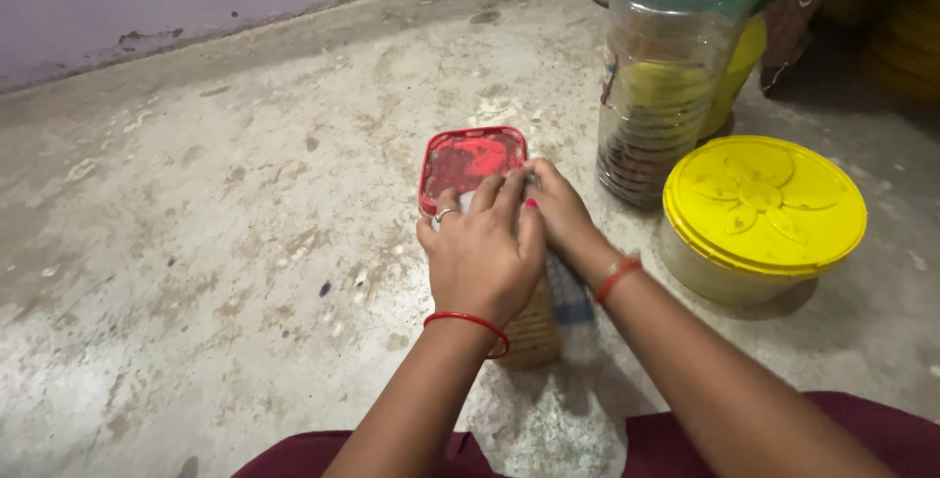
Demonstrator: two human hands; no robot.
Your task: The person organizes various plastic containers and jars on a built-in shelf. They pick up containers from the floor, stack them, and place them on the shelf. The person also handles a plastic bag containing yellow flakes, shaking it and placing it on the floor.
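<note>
Gripping the red-lidded container (490, 233) on the concrete floor (225, 233), left hand (480, 258) wraps closed around its top; right hand (558, 206) pinches the lid's edge. Steady downward bracing would likely prevent tipping.

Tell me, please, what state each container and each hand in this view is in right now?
Red-lidded container: upright on the floor, lid on, held by both hands.
Left hand: wrapped over the container's side, fingers bent.
Right hand: pressed against the container beside the left hand.
Blue-lidded jar: upright, lid on, untouched.
Yellow-lidded tub: lid on, standing on the floor, untouched.
</note>
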